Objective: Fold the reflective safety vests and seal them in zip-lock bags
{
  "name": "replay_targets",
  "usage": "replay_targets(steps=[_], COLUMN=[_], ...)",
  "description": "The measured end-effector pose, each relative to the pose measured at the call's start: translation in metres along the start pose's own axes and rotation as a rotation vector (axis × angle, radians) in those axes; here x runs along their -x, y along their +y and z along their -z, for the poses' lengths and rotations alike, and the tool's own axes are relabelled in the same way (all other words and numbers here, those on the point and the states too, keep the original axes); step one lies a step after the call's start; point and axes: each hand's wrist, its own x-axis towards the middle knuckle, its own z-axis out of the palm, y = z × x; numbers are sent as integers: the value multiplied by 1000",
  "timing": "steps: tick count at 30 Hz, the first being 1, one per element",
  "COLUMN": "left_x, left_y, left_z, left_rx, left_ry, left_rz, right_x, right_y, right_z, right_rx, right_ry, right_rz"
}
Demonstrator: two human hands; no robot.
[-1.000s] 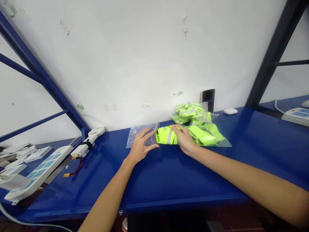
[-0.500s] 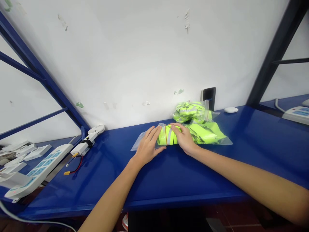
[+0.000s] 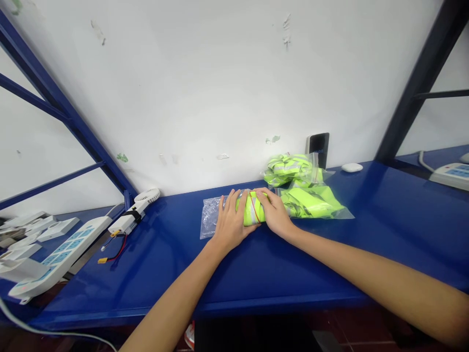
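Observation:
A clear zip bag [image 3: 211, 222] with a red seal line lies on the blue table, around a rolled bundle of fluorescent yellow-green fabric with silver reflective bands [image 3: 252, 208]. My left hand [image 3: 232, 221] is over its left part, fingers across the top and thumb along the near side. At the right end, my right hand [image 3: 275, 211] grips the bundle, thumb on top and its other fingers mostly hidden. The bag's loose, wrinkled left end sticks out past my left hand. Just right of my right hand lies another bag of yellow-green fabric [image 3: 311, 201].
Behind lies one more bagged yellow-green bundle [image 3: 291, 168], near a dark upright device [image 3: 318, 149] and a white rounded case [image 3: 352, 167]. On the left are a small white fan [image 3: 147, 195], a battery pack with wires [image 3: 126, 222] and a power strip [image 3: 66, 254]. Blue table [image 3: 164, 274] extends frontward.
My left hand has moved right, closer to my right hand, and the bundle between them looks shorter and more compact. The red seal line now slants, and more of the loose bag end shows.

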Motion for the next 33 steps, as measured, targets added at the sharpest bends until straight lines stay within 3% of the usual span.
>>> replay_targets(steps=[11,16,21,25,28,33], left_x=[-1,-2,-3,-3,-3,0], left_y=[7,6,8,5,-5,-28], left_z=[0,2,3,6,10,11], left_rx=[-101,-100,-57,-6,53,132], left_ry=[4,5,-25,-45,-59,-106], left_rz=[-48,-47,-74,-51,19,76], right_x=[0,-2,4,6,4,3], right_y=[7,9,5,-3,-10,-11], right_z=[-6,-5,-7,-5,3,11], right_rx=[-62,-76,31,-29,-63,-159], right_ry=[162,88,61,54,-42,-311], right_rz=[-305,-284,-157,-216,-246,-170])
